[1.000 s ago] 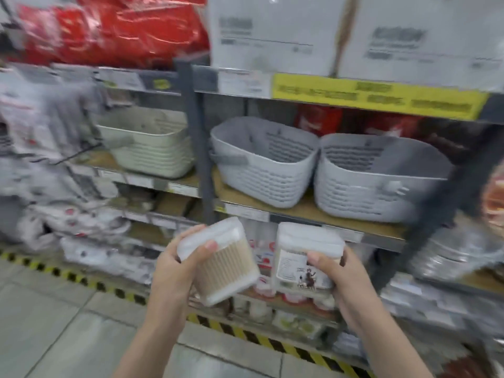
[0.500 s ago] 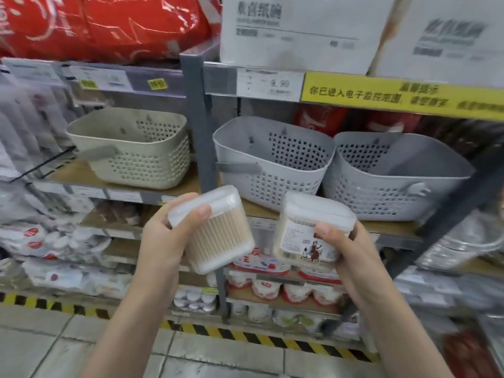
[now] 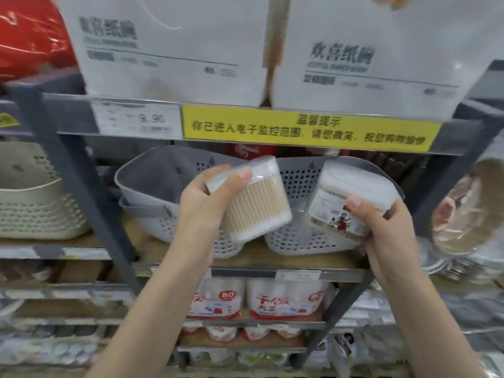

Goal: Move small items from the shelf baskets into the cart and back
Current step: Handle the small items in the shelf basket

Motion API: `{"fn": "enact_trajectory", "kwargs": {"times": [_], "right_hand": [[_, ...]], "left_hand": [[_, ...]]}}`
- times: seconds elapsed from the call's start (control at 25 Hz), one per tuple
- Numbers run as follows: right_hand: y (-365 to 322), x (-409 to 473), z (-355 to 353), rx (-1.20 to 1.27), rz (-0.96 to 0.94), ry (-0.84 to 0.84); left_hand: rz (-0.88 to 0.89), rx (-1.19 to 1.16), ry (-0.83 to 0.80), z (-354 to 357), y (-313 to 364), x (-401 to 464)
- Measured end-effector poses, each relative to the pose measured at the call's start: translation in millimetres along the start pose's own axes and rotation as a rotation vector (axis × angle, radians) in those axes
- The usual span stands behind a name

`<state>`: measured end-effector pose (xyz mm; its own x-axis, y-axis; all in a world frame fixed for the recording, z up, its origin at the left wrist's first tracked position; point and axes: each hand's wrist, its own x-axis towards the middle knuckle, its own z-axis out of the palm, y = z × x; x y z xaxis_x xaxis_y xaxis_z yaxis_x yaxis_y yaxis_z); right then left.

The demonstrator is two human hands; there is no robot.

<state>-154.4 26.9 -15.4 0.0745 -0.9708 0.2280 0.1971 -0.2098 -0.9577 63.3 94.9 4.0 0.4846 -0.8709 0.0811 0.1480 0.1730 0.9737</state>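
Two hands, left [image 3: 203,203] and right [image 3: 387,227], each grip what look like cotton-swab boxes [image 3: 256,197] before grey baskets [image 3: 152,184].

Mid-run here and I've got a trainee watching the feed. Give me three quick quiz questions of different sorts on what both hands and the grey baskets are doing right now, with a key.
1. True or false: the left hand holds nothing.
2. Which box carries a printed label facing the camera? A) the cotton swab box in the left hand B) the labelled swab box in the right hand
3. Fill in: both boxes are held up in front of two ___ baskets, the left grey basket and the right grey basket.

Key: 1 false; 2 B; 3 grey
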Motion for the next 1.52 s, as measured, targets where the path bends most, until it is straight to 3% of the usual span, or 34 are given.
{"fn": "enact_trajectory", "kwargs": {"times": [0.16,0.32,0.48,0.76,0.92,1.24,1.4,1.52], "right_hand": [[5,27,-12,-0.025,-0.066,0.058],[10,55,-12,-0.055,-0.107,0.143],[11,77,-21,-0.226,-0.130,0.215],[26,101,-18,-0.478,-0.113,0.315],[28,103,-11,-0.464,-0.092,0.282],[32,107,3,-0.483,0.028,0.211],[28,111,-6,-0.613,0.087,0.194],[25,120,-13,-0.767,0.164,0.102]], "left_hand": [[-0.059,-0.076,-0.019,42,-7,28],[0.011,-0.030,-0.019,60,-8,57],[0.079,0.024,-0.125,77,-14,83],[0.207,0.417,-0.180,110,-58,95],[0.279,0.609,-0.144,111,-62,98],[0.293,0.715,-0.068,90,-64,115],[0.249,0.764,-0.033,79,-62,118],[0.183,0.756,-0.099,77,-52,117]]}}
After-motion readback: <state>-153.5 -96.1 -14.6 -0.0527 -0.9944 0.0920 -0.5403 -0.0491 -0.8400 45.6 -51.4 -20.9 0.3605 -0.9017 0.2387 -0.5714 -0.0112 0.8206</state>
